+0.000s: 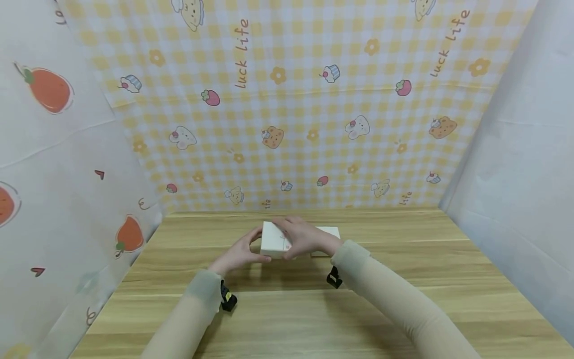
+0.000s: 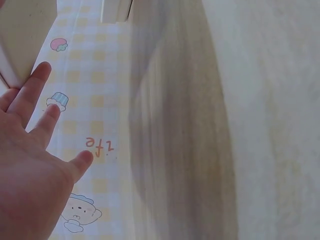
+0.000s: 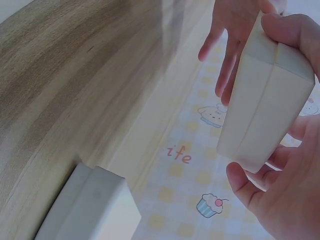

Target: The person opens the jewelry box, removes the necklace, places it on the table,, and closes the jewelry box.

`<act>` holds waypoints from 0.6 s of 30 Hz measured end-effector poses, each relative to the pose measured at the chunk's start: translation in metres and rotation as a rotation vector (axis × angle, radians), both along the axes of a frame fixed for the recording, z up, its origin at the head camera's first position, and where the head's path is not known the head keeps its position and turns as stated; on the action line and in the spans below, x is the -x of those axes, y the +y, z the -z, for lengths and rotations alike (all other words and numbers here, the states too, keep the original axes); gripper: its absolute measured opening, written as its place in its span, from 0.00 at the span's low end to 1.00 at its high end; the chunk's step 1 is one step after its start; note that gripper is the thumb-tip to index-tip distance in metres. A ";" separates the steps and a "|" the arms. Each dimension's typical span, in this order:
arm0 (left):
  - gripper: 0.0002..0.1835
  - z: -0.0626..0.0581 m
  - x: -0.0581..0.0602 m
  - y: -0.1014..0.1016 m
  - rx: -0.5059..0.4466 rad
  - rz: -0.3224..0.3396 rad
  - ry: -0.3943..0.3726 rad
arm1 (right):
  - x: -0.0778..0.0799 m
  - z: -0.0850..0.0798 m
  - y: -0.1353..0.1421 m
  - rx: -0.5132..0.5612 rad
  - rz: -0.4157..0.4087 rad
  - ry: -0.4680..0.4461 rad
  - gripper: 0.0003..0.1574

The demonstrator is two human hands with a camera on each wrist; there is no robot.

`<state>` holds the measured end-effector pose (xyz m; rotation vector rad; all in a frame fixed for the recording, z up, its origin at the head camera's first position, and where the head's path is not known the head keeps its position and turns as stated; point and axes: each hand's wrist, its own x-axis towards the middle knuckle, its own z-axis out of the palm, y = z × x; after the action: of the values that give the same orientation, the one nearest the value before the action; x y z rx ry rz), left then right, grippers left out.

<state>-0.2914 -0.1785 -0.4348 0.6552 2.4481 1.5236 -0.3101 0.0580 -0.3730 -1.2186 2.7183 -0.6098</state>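
Above the wooden table (image 1: 278,319), the right hand (image 1: 306,238) grips the white box (image 1: 271,241) from three o'clock, thumb opposite fingers; at nine o'clock the left hand (image 1: 239,253) spreads its fingers wide. Likely light, stiff and smooth, the box seems best held by opposite sides, across its seam (image 3: 260,102).

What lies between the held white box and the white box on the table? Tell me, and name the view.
In the head view, the right hand lies between the held white box and the second white box, partly covering both.
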 end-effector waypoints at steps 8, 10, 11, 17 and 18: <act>0.49 -0.014 -0.011 0.005 -0.012 -0.001 0.016 | 0.001 -0.001 0.000 0.000 -0.007 0.003 0.63; 0.48 -0.019 -0.015 0.006 -0.009 -0.006 0.010 | 0.001 -0.002 0.000 -0.004 -0.007 0.004 0.63; 0.48 -0.019 -0.015 0.006 -0.006 -0.008 0.009 | 0.001 -0.002 0.000 -0.007 -0.007 0.006 0.63; 0.49 0.001 -0.001 0.001 -0.013 -0.008 -0.013 | 0.003 -0.004 0.000 -0.006 -0.016 0.009 0.62; 0.49 0.002 0.000 0.001 -0.019 -0.006 -0.016 | 0.003 -0.004 0.000 -0.003 -0.017 0.007 0.62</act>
<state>-0.2916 -0.1777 -0.4363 0.6379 2.4290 1.5503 -0.3128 0.0578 -0.3691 -1.2439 2.7110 -0.6010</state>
